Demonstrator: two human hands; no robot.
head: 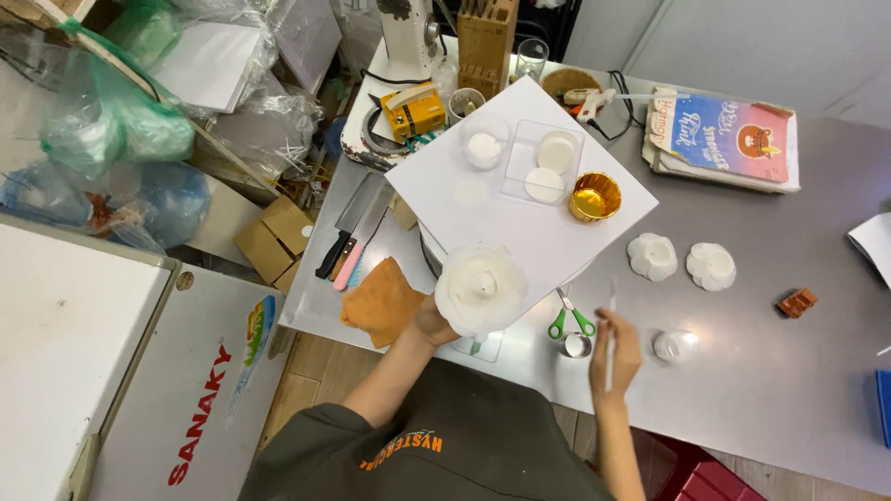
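White flower [481, 288], low centre of the frame, sits on the left hand [432, 325], which cups it from beneath. It looks light and fragile, with thin petals; holding it under the base seems safest. The right hand [616, 354] pinches a thin brush [611, 334] beside green scissors [570, 321].

White flower [481, 288], gold cup [594, 197]

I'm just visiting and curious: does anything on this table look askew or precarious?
Yes. The white board lies turned at an angle and seems to rest on a round stand, its corners overhanging. Two knives lie near the table's left edge.
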